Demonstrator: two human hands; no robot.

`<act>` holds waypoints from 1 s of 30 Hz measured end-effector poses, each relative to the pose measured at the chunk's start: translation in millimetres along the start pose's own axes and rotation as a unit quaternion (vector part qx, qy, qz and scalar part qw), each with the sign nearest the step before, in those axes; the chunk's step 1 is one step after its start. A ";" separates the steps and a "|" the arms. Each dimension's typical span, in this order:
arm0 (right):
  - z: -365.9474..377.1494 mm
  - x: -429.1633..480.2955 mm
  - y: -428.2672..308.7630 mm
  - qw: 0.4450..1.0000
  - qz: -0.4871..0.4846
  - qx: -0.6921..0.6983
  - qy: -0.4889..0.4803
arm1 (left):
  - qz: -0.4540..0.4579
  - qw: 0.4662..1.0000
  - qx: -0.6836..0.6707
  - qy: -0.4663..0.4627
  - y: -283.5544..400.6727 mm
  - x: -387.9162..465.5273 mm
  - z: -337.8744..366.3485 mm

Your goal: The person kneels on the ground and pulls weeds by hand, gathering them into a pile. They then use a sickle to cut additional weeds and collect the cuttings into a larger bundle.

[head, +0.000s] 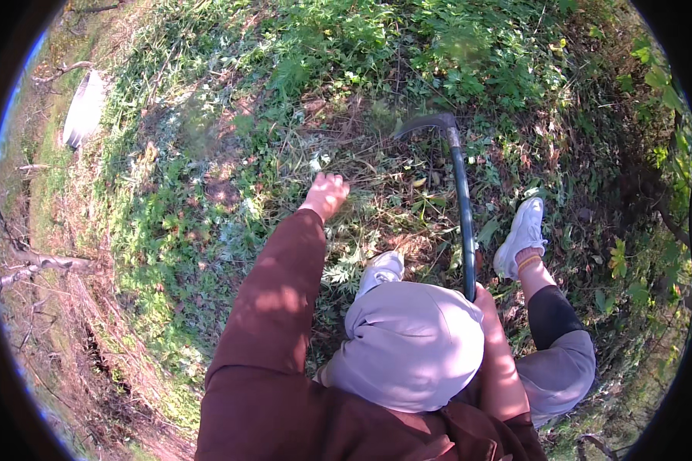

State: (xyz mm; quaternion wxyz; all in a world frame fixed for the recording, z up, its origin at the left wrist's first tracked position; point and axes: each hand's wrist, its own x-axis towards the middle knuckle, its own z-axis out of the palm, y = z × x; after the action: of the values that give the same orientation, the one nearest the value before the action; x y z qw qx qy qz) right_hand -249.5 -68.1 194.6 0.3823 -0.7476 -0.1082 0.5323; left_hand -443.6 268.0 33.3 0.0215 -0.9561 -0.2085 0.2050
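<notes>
A sickle (463,201) with a long dark handle and a curved metal blade stretches out in front of me, its blade pointing left over the ground. My right hand (480,297), partly hidden behind my knee, is closed round the lower end of the handle. Out ahead and to the left, my left hand (326,192) is over cut grass and stems (363,173), its fingers curled; whether it grips any stems I cannot tell. A pale leaf (319,161) lies just beyond its fingertips.
Dense green leafy plants (467,52) grow ahead. My white shoes (522,236) stand on the littered ground at either side of the handle. A white object (85,109) lies at the far left, near bare branches (57,262). Vines (666,86) hang on the right.
</notes>
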 end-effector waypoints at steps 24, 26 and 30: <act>2.2 8.8 50.4 0.995 -0.076 0.028 0.057 | -0.323 0.894 -0.252 -0.179 66.3 -238.5 55.7; 4.3 8.1 49.8 0.992 -0.094 0.014 0.082 | -0.283 0.897 -0.287 -0.182 62.0 -206.6 -2.1; 16.5 5.9 27.2 0.984 -0.099 -0.071 0.128 | -0.253 0.947 -0.196 -0.017 60.9 -148.6 -67.8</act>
State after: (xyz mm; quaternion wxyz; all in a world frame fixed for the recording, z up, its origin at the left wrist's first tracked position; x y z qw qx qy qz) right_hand -268.2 -75.8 169.4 0.3893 -0.8207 -0.1692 0.3824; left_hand -515.9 154.9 144.6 -0.1185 -0.8536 -0.4802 0.1639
